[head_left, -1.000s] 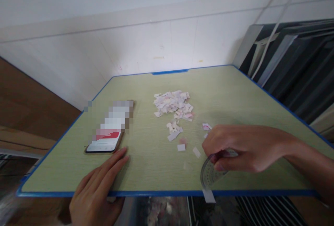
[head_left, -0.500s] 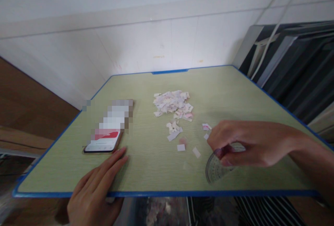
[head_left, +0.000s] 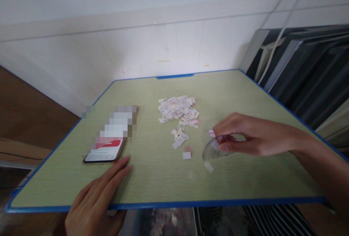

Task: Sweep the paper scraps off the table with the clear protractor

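Observation:
Pinched in the fingers of my right hand (head_left: 242, 134) is a clear protractor (head_left: 211, 149), tilted above the table among a few loose paper bits. A small paper with a pink mark (head_left: 211, 133) lies just beyond those fingers, partly covered. Near the curved edge of the protractor lies a white paper slip (head_left: 208, 167). My left hand (head_left: 95, 196) rests at the table's front edge, fingers stretched out and holding nothing. A heap of torn paper scraps (head_left: 177, 108) sits mid-table, with a smaller cluster (head_left: 179, 137) in front and another white slip (head_left: 187, 155) nearer me.
A phone (head_left: 109, 145) with a lit, partly blurred screen lies beyond my left fingertips. The green table (head_left: 152, 178) has a blue rim and stands against a white wall (head_left: 152, 47). Dark flat panels (head_left: 308, 61) lean at the right.
My right hand has moved away from me and slightly left with the protractor. The white slip near it has shifted a little closer to me. My left hand stays at the edge.

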`<action>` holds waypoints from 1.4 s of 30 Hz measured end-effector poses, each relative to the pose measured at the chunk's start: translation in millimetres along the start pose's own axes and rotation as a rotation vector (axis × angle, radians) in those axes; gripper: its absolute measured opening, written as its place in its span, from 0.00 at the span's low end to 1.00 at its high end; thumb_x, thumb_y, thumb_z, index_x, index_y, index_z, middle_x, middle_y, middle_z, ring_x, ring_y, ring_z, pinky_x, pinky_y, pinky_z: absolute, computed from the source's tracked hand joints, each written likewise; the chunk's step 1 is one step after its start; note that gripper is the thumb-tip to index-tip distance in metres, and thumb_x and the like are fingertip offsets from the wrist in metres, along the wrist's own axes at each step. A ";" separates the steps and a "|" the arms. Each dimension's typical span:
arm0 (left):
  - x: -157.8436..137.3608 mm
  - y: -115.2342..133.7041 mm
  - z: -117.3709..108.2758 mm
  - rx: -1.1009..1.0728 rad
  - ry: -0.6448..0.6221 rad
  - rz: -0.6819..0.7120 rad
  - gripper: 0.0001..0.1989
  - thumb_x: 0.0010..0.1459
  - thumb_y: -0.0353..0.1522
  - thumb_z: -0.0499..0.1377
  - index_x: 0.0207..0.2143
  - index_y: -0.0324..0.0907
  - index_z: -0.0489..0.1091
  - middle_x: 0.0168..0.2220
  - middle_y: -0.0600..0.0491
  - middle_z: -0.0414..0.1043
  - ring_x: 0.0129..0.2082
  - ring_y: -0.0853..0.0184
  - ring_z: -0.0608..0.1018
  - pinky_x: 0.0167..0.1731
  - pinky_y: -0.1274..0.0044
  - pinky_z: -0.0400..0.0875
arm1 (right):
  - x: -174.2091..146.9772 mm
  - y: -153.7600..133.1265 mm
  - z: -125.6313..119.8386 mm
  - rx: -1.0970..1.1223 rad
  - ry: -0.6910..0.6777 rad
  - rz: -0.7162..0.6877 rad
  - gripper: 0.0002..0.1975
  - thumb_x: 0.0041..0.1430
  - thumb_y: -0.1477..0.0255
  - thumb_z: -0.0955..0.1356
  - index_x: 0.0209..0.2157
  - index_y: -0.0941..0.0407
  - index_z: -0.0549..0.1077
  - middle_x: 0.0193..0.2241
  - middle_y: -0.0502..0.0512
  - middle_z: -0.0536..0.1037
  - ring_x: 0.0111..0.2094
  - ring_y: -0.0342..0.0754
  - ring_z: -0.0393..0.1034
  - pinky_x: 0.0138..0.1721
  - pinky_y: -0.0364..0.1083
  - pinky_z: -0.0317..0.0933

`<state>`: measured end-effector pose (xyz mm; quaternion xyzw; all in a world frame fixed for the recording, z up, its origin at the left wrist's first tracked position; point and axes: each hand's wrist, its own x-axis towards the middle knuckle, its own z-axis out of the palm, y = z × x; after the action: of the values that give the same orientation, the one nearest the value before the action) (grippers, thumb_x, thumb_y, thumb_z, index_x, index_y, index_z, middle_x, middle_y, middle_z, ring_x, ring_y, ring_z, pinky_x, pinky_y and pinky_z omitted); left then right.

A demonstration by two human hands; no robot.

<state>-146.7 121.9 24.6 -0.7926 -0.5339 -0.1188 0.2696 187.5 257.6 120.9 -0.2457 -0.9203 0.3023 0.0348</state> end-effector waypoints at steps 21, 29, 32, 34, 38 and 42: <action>-6.2 -7.9 4.4 -0.007 0.000 0.048 0.27 0.47 0.30 0.50 0.52 0.36 0.63 0.49 0.43 0.75 0.41 0.60 0.79 0.37 0.69 0.70 | -4.6 -10.2 3.7 0.094 -0.259 0.045 0.08 0.50 0.80 0.66 0.19 0.59 0.65 0.18 0.47 0.65 0.23 0.39 0.60 0.25 0.40 0.52; -2.4 -3.5 2.9 -0.025 -0.006 0.027 0.26 0.48 0.29 0.50 0.52 0.37 0.63 0.49 0.44 0.75 0.41 0.60 0.79 0.40 0.69 0.69 | 0.9 -13.9 6.1 0.034 -0.114 0.034 0.09 0.55 0.77 0.65 0.21 0.59 0.65 0.18 0.47 0.64 0.22 0.39 0.59 0.25 0.41 0.49; -1.2 -1.4 2.4 -0.005 -0.003 0.020 0.26 0.47 0.28 0.50 0.51 0.36 0.63 0.49 0.43 0.75 0.41 0.60 0.79 0.40 0.69 0.68 | 7.6 -18.0 14.6 -0.074 -0.023 0.083 0.09 0.54 0.78 0.64 0.21 0.59 0.66 0.19 0.48 0.65 0.23 0.40 0.58 0.25 0.42 0.46; -0.5 -0.3 1.9 0.009 0.008 0.005 0.25 0.47 0.27 0.49 0.50 0.36 0.64 0.48 0.44 0.75 0.40 0.60 0.79 0.40 0.69 0.67 | 12.8 -21.6 23.0 -0.097 -0.024 0.076 0.08 0.54 0.78 0.64 0.21 0.59 0.66 0.20 0.48 0.66 0.24 0.41 0.58 0.25 0.42 0.45; 0.2 0.5 1.2 -0.012 0.017 0.007 0.25 0.47 0.28 0.50 0.50 0.36 0.65 0.48 0.43 0.75 0.40 0.60 0.78 0.40 0.70 0.67 | 20.0 -24.4 34.9 -0.047 0.026 0.016 0.10 0.58 0.75 0.63 0.23 0.58 0.65 0.21 0.49 0.67 0.24 0.41 0.59 0.27 0.42 0.46; 1.0 1.5 0.9 -0.037 0.023 -0.003 0.25 0.47 0.27 0.50 0.50 0.36 0.65 0.48 0.44 0.75 0.41 0.61 0.78 0.41 0.70 0.66 | 19.8 -13.6 33.0 -0.035 0.237 0.038 0.13 0.61 0.73 0.60 0.22 0.58 0.62 0.20 0.47 0.63 0.22 0.40 0.56 0.25 0.42 0.45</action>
<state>-145.0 122.8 23.8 -0.7952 -0.5297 -0.1383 0.2608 157.2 239.7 100.1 -0.2978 -0.9100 0.2556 0.1334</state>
